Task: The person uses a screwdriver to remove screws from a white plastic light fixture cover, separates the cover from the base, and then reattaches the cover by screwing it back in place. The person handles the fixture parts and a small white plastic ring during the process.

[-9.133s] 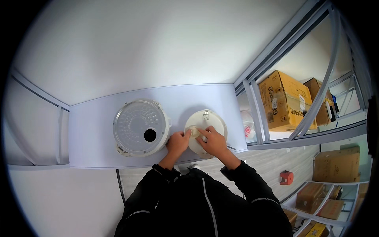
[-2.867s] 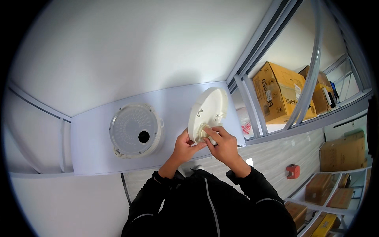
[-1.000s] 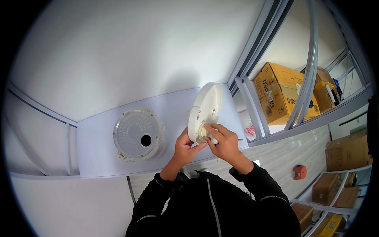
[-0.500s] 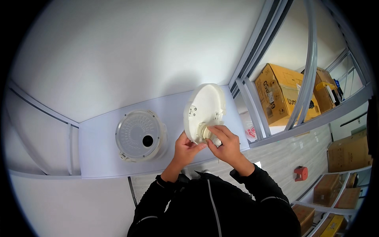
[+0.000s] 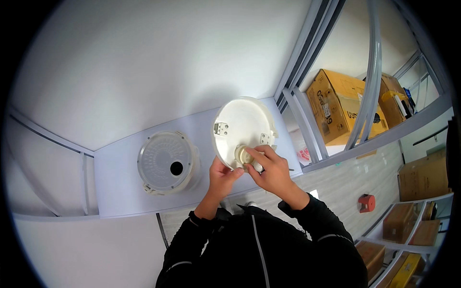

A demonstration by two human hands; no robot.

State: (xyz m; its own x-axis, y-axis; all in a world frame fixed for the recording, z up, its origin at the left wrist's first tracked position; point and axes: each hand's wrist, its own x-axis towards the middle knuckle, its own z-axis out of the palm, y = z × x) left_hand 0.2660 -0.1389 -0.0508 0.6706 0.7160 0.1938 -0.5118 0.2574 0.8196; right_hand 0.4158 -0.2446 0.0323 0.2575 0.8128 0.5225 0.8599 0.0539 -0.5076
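Observation:
A white round lid (image 5: 242, 117) is held up, tilted, above the front of the table, its hollow inner side facing me. My left hand (image 5: 223, 178) grips its lower rim, thumb on the near edge. My right hand (image 5: 273, 170) has its fingers closed on a cream ring-shaped fitting (image 5: 240, 154) at the lower part of the lid. Under the right fingers shows a small white rounded piece (image 5: 258, 167), and a thin dark rod (image 5: 291, 169) sticks out beyond the hand. To the left stands a round white container (image 5: 165, 158) with a grey translucent top and a black round hole.
The pale table (image 5: 120, 177) runs along a white wall. A grey metal frame (image 5: 307, 120) rises at its right end, with a yellow-brown carton (image 5: 338, 108) behind. Further right are a red stool (image 5: 367, 203) on the floor and a shelf of boxes (image 5: 399, 223).
The lid has turned so its inner face shows more fully, and sits slightly further left. Both hands keep their hold. The view has shifted a little.

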